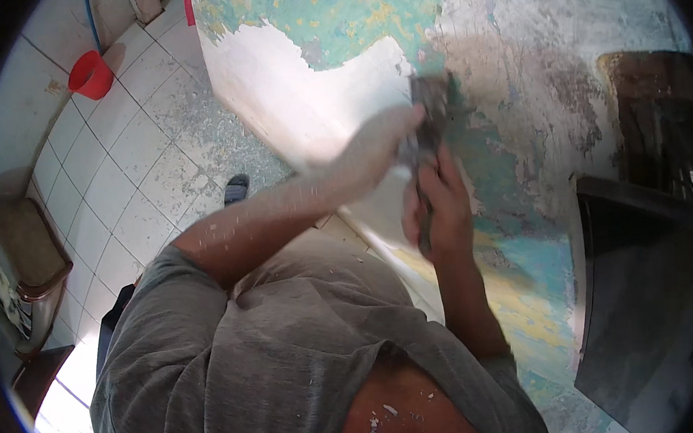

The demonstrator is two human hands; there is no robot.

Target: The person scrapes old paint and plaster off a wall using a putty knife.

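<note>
A long-handled scraper (432,125) with a dull, wide head is pressed against the wall (348,25), whose green and yellow paint is peeling. My right hand (442,205) wraps round its lower handle. Higher up, my left hand (393,130) grips the tool near the head; motion blurs it and its fingers are partly hidden. White bare surface shows left of the head, with ragged paint edges above it. Greenish and brownish patches lie to the right. Pale flakes cling to my left forearm (261,215) and shirt.
At right, a dark panel-like object (653,290) stands close to the wall, below a brown recess (655,103). A red bucket (91,75) is on the dusty white tile floor (132,123) at far left. Brown-framed furniture (27,242) stands at the left edge. A dark slipper (236,188) shows below the wall's edge.
</note>
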